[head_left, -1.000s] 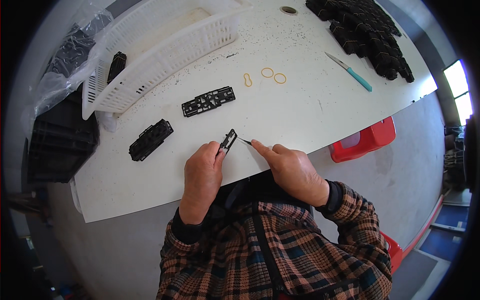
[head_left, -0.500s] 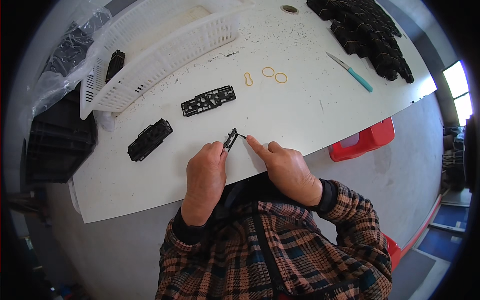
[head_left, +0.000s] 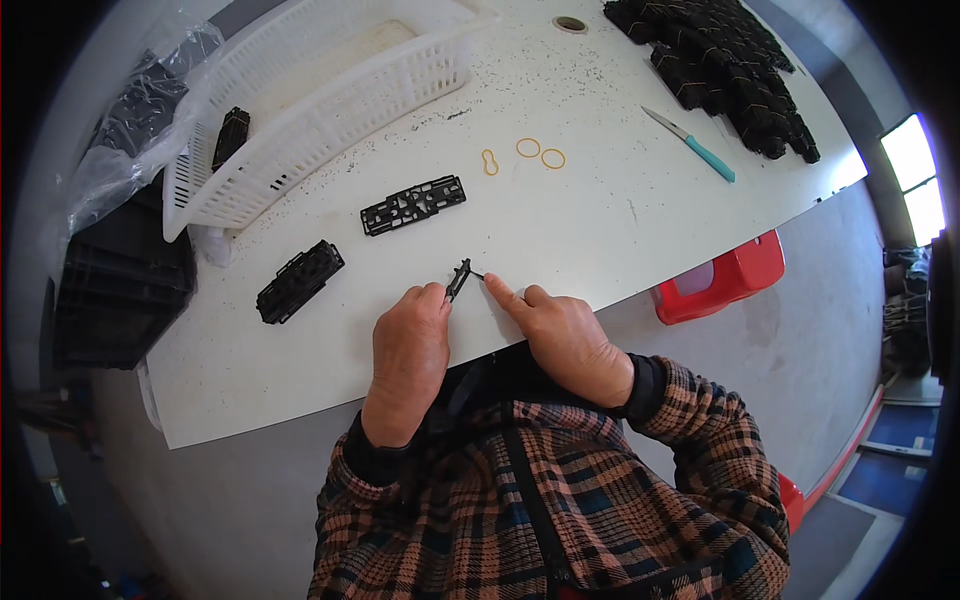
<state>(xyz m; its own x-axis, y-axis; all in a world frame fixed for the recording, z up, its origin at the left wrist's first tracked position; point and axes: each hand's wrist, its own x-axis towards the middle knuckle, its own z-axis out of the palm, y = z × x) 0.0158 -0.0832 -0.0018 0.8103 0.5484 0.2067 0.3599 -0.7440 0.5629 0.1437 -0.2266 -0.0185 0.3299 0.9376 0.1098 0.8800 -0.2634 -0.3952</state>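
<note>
The left hand [head_left: 410,345] pinches a small, narrow black plastic frame piece [head_left: 459,279] between thumb and fingers, holding its free end up and away from the body, above the near part of the white table [head_left: 580,235]. The right hand [head_left: 568,335] is closed around a slim dark tool [head_left: 477,275], mostly hidden in the grip, index finger stretched along it; its tip meets or nearly meets the side of the piece, and actual contact is too small to tell. Compared with one second ago, the right index fingertip has come closer to the piece, less of the tool shows, and the piece is turned to look thinner.

Beyond the hands, a flat black latticed plastic panel [head_left: 413,205] and a thicker black plastic stack [head_left: 300,282] lie where they were. Farther out are three yellow rubber bands [head_left: 489,163], a knife with a turquoise handle [head_left: 709,158], a white perforated plastic basket [head_left: 345,125] and banded black plastic bundles [head_left: 745,85], all unmoved.
</note>
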